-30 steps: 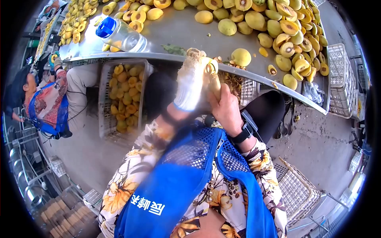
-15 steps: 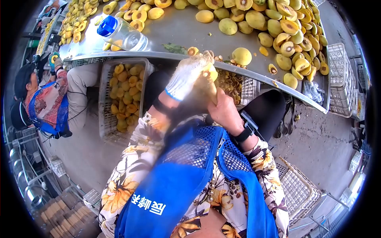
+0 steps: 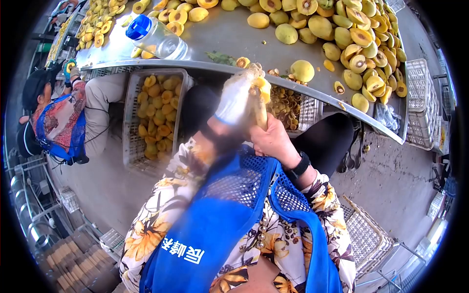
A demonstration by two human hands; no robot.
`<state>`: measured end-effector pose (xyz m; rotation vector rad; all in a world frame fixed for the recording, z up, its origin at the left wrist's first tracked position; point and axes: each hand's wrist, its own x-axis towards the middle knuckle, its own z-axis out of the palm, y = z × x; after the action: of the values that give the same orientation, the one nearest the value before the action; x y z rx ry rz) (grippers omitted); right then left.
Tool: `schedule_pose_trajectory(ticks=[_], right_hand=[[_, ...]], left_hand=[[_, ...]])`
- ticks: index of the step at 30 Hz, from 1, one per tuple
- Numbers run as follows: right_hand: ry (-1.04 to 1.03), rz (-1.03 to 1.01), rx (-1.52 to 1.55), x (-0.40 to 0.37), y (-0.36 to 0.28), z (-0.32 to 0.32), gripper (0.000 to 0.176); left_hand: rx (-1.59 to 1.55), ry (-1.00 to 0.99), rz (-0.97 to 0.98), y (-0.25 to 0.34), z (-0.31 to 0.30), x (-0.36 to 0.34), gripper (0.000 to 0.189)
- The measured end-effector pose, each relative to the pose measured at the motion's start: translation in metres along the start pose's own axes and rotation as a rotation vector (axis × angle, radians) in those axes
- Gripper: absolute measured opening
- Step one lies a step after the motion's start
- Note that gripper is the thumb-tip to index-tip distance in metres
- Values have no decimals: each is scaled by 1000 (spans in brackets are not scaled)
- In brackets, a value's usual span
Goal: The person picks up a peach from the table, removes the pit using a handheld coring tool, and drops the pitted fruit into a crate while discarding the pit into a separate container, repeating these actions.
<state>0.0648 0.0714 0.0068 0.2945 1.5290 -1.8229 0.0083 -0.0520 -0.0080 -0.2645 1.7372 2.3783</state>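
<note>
A: What does the left hand hold?

B: It wears a white knitted glove, and its fingers are clamped on a yellow fruit. The fruit is up in the air, just before the edge of the steel bench and above the person's lap.

A: And the right hand?

B: It is bare, with a black watch on the wrist. Its fingers are closed around a pale tool, and the tip of the tool touches the fruit. The tool is blurred, so I cannot tell which kind it is.

A: What stands around them?

B: Below the bench edge, a crate of peeled yellow halves is on the left. A second crate, with small brownish pieces, is just behind the hands. On the bench lie a bottle with a blue cap, a whole fruit near the edge, and many cut halves further to the right. A co-worker sits at the far left.
</note>
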Motion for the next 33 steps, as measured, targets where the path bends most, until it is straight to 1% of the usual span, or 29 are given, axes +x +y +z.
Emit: schedule_pose_trajectory(ticks=[2, 4, 6, 8, 10, 13, 15, 17, 19, 20, 22, 24, 26, 27, 29, 30, 31, 32, 33], right_hand=[[-8, 17, -11, 2, 1, -2, 14], [-15, 14, -5, 3, 2, -4, 13], [-21, 21, 13, 4, 4, -4, 13], [-26, 34, 42, 5, 8, -4, 12], [-47, 41, 47, 5, 6, -6, 12], [-115, 61, 112, 5, 9, -10, 12], [-154, 40, 132, 7, 11, -14, 12], [-172, -3, 117, 10, 15, -16, 13], [-214, -7, 219, 10, 19, -16, 13], [-233, -8, 271, 9, 20, -17, 13], [-369, 44, 427, 9, 19, -22, 13], [-476, 83, 543, 9, 19, -26, 13], [-556, 101, 614, 13, 21, -30, 12], [-602, 85, 637, 15, 21, -30, 11], [-485, -119, 282, 11, 23, -21, 10], [-421, -220, 100, 9, 22, -20, 9], [-373, -273, -58, 13, 26, -25, 14], [-277, -319, -278, 15, 30, -29, 17], [-181, -359, -497, 15, 34, -32, 21]], left_hand=[[91, 61, -21, 10, 8, 0, 26], [21, 92, -137, 18, 13, 0, 25], [-96, -65, -4, -11, -4, 6, 22], [-160, -115, 28, -17, -8, 6, 20], [-170, -65, -41, -1, 3, 1, 19], [102, 31, -172, 19, 17, 2, 22], [267, -36, 102, -6, 3, 9, 24], [95, -82, 107, -30, -10, 14, 25], [-417, -108, -155, -34, -10, 15, 25], [-367, -100, -141, -36, -10, 14, 25], [-266, -81, -111, -12, 3, 6, 25], [145, -121, 47, -9, -1, 6, 26], [117, -77, 49, -2, 3, 4, 24], [-117, -17, -28, 7, 12, -1, 25], [-456, 195, -260, 5, 4, 6, 33], [-521, 273, -276, 6, -12, 7, 35], [-494, 418, -219, -3, -50, 20, 32], [-429, 322, -193, 17, -76, 7, 29], [-143, 356, -5, 14, -116, 6, 28]])
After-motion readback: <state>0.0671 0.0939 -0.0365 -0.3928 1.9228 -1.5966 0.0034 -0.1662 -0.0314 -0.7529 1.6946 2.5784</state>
